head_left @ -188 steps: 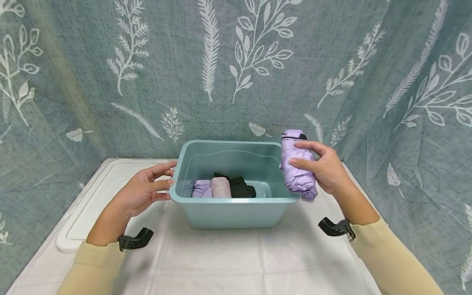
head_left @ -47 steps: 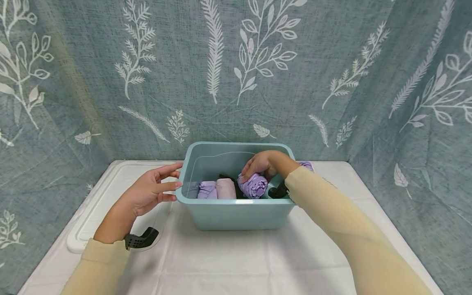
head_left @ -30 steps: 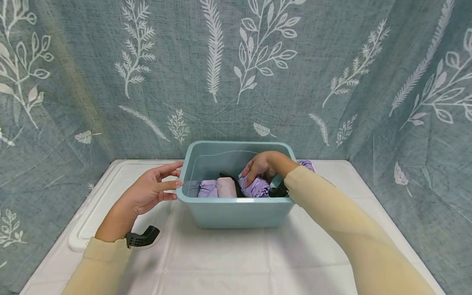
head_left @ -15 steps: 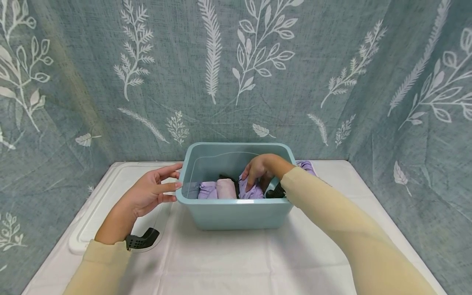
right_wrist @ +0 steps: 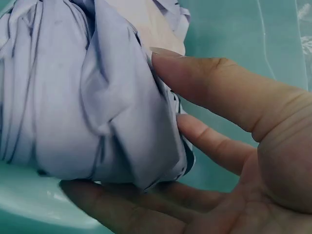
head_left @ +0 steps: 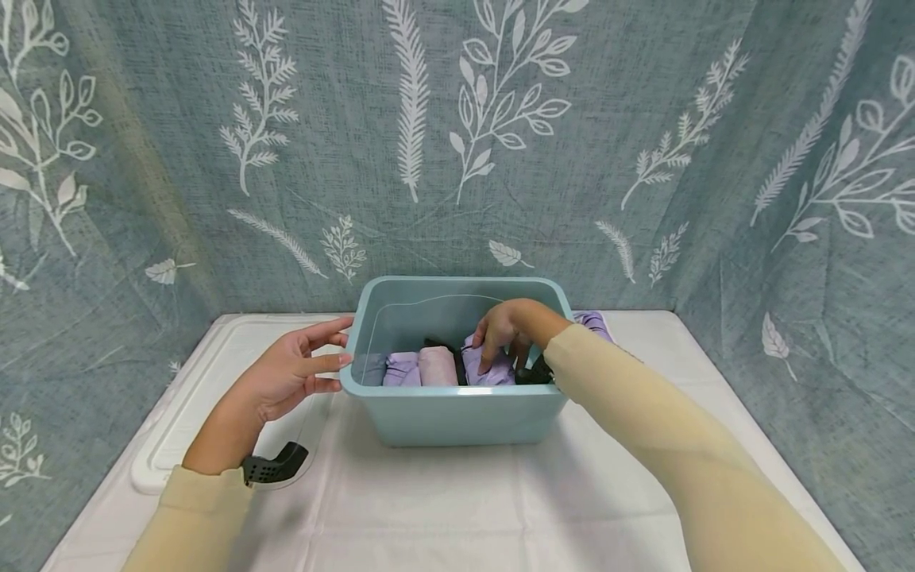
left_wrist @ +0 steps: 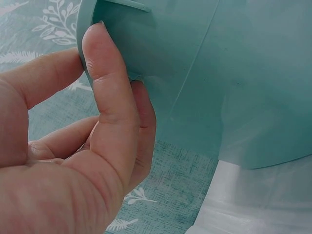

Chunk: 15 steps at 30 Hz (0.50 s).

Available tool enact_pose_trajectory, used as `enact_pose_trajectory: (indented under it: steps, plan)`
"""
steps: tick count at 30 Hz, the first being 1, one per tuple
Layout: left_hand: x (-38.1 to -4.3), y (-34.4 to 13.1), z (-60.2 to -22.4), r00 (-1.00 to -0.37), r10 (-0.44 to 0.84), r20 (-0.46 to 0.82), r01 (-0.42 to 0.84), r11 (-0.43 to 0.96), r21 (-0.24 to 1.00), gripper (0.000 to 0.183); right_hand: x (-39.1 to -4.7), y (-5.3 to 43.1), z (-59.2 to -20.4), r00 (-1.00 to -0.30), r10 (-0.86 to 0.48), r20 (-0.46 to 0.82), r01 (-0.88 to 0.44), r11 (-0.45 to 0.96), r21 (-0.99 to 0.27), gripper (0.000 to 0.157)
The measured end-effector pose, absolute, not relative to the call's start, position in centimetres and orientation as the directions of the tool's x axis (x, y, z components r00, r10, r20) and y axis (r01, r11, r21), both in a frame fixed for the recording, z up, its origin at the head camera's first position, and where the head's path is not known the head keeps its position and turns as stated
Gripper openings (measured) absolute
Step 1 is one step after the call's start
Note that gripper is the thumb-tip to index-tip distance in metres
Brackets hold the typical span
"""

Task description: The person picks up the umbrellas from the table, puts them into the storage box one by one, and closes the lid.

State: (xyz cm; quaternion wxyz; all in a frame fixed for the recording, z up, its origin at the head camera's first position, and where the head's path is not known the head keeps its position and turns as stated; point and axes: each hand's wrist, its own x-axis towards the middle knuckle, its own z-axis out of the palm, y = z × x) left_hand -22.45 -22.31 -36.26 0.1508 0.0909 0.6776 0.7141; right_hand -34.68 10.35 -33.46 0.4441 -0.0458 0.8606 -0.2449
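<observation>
The teal plastic bin point(head_left: 457, 419) stands at the table's middle. My left hand point(head_left: 289, 369) touches its left rim with thumb and fingertips, fingers fairly straight. My right hand point(head_left: 506, 324) reaches inside and holds a lilac cloth roll point(head_left: 487, 373) low in the bin. In the right wrist view the thumb lies along one side of this lilac roll point(right_wrist: 73, 97) and other fingers along another. To its left lie a black cloth item point(head_left: 460, 359), mostly hidden, a pale pink roll point(head_left: 438, 367) and another lilac roll point(head_left: 403, 370). The front wall hides their lower parts.
A white lid point(head_left: 171, 437) lies on the table at the left, partly behind my left forearm. Another lilac bundle point(head_left: 592, 322) shows just right of the bin, partly covered by my right sleeve. A patterned curtain point(head_left: 457, 159) hangs behind the bin.
My right hand has carried the lilac roll from the bin's right rim down inside, turned it and set it lower beside the black item. The left hand has stayed at the rim.
</observation>
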Motion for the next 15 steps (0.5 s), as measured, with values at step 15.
enact_pose_trajectory:
  steps: [15]
  plan:
    - [-22.56, -22.29, -36.23, -0.937, 0.343, -0.069, -0.089, -0.042, 0.995, 0.076, -34.61, 10.52, -33.13, -0.655, -0.243, -0.715, 0.135, 0.894, -0.427, 0.050]
